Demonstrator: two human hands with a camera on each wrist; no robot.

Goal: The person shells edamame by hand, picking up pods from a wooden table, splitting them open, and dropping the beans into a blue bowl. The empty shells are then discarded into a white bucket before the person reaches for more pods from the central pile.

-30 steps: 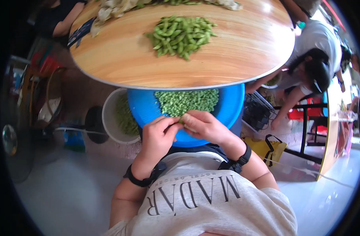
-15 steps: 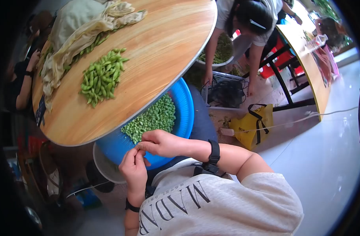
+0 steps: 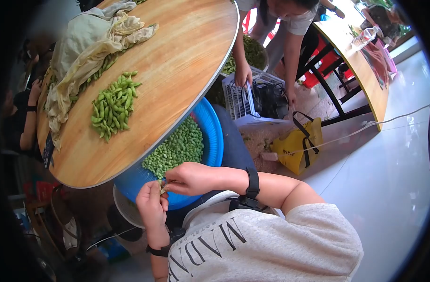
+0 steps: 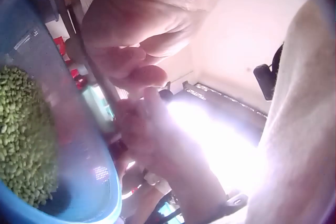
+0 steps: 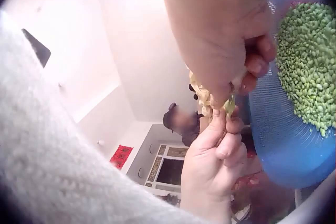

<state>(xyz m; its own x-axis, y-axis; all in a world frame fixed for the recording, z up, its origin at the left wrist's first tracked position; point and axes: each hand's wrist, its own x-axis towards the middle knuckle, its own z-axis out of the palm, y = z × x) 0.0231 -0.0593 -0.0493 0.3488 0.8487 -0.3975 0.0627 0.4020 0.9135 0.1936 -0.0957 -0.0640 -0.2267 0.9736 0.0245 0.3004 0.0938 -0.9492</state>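
My left hand (image 3: pixel 150 202) and right hand (image 3: pixel 189 178) meet over the near rim of a blue plastic basin (image 3: pixel 216 136). Between their fingertips is a small green soybean pod (image 5: pixel 229 104), pinched by both hands and mostly covered by the fingers. Shelled green soybeans (image 3: pixel 177 146) are heaped in the basin, partly hidden under the table edge. On the round wooden table (image 3: pixel 177 56) lies a pile of whole green pods (image 3: pixel 114 107).
A crumpled pale cloth (image 3: pixel 85 42) covers more pods at the table's far left. A pale bucket (image 3: pixel 122 199) stands beside the basin. To the right, another person grips a white crate (image 3: pixel 236 98) of black items, near a yellow bag (image 3: pixel 297 150) and a white cable.
The head view has swung right, shifting the table left. Both hands stay together over the basin with the pod. The other person's crate has tilted and come nearer.
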